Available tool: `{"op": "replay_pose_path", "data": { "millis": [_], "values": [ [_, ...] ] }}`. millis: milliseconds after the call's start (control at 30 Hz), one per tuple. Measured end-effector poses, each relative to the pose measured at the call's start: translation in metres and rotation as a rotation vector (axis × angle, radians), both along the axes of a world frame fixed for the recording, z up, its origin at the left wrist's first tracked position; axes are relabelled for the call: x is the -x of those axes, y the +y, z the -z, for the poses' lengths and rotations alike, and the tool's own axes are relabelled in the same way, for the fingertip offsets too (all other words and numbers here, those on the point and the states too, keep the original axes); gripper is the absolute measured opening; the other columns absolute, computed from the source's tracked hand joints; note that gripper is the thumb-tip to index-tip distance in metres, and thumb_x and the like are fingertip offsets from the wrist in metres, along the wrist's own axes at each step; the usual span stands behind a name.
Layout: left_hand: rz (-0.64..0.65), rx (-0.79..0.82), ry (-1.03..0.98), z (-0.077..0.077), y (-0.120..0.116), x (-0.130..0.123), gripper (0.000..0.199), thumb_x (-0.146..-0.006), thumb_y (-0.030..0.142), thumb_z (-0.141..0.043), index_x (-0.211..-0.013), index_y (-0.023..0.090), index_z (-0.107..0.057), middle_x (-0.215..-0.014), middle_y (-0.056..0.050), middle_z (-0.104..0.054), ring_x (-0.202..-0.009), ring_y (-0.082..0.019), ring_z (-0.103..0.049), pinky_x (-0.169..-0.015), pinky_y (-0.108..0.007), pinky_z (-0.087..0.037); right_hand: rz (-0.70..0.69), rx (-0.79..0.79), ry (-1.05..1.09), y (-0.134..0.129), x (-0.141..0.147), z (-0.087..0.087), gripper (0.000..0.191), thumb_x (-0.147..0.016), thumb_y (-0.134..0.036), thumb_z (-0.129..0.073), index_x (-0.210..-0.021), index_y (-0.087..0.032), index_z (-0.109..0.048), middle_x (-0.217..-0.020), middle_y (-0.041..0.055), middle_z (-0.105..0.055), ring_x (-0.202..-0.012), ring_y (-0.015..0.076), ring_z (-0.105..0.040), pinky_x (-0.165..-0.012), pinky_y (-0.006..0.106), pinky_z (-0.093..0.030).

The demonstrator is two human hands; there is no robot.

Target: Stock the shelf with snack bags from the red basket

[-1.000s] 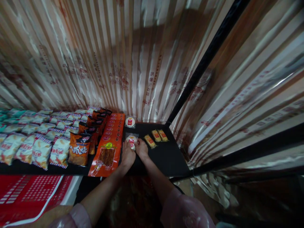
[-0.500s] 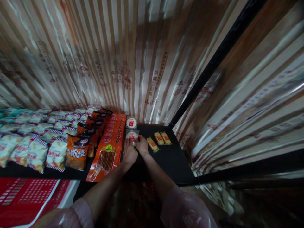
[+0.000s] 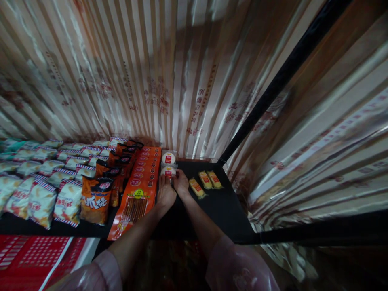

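On the black shelf (image 3: 218, 210), my left hand (image 3: 166, 193) and my right hand (image 3: 181, 182) meet at a small clear packet with a round white item and a red label (image 3: 168, 172). Fingers of both hands press on its near edge and sides. A similar packet (image 3: 168, 158) lies directly behind it, touching or nearly so. Left of my hands is a column of overlapping orange packs (image 3: 135, 208) with brown sticks showing in the front one. To the right of my right hand lie several yellow wrapped snacks (image 3: 197, 187).
Rows of white snack bags (image 3: 68, 201) and orange-black bags (image 3: 95, 200) stand at the left. Below them is a red basket (image 3: 33, 252). Striped plastic sheeting (image 3: 182, 72) hangs behind, with a dark slanting pole (image 3: 273, 93) at the right.
The camera view has shifted slightly. The held packet now sits closer to the one behind it, with both hands still on it.
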State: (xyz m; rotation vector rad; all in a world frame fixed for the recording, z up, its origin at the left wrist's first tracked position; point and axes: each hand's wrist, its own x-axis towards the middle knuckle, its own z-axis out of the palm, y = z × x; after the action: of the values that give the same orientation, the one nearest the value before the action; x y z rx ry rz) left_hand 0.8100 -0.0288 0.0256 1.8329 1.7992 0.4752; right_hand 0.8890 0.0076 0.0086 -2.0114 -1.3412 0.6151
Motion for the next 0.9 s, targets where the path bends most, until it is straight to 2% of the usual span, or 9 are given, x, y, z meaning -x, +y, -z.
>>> {"op": "replay_pose_path", "data": {
  "millis": [300, 500, 900],
  "values": [
    [0.009, -0.015, 0.032, 0.002, 0.016, -0.002, 0.052, -0.081, 0.010, -0.034, -0.132, 0.000, -0.033, -0.143, -0.021, -0.028, -0.135, -0.026, -0.019, -0.111, -0.034, -0.018, -0.030, -0.007, -0.023, 0.016, -0.003, 0.000, 0.032, -0.081, -0.023, -0.049, -0.112, -0.020, -0.053, -0.096, 0.0040, -0.064, -0.086, 0.0151, -0.059, -0.076, 0.024, -0.042],
    [-0.007, -0.044, 0.034, 0.005, 0.025, -0.003, 0.051, -0.080, 0.009, -0.036, -0.131, 0.007, -0.036, -0.143, -0.016, -0.032, -0.135, -0.024, -0.022, -0.111, -0.035, -0.021, -0.032, -0.032, -0.019, 0.026, -0.004, 0.006, 0.035, -0.081, -0.023, -0.049, -0.115, -0.022, -0.053, -0.095, 0.0027, -0.063, -0.085, 0.0149, -0.059, -0.076, 0.024, -0.043],
    [0.022, -0.017, 0.109, 0.000, 0.036, -0.003, 0.054, -0.080, 0.008, -0.035, -0.133, 0.002, -0.031, -0.144, -0.018, -0.028, -0.135, -0.024, -0.020, -0.111, -0.034, -0.020, -0.024, -0.059, -0.013, 0.041, -0.005, 0.007, 0.040, -0.081, -0.023, -0.049, -0.121, -0.022, -0.051, -0.093, 0.0031, -0.063, -0.084, 0.0152, -0.059, -0.076, 0.024, -0.043]
  ]
}}
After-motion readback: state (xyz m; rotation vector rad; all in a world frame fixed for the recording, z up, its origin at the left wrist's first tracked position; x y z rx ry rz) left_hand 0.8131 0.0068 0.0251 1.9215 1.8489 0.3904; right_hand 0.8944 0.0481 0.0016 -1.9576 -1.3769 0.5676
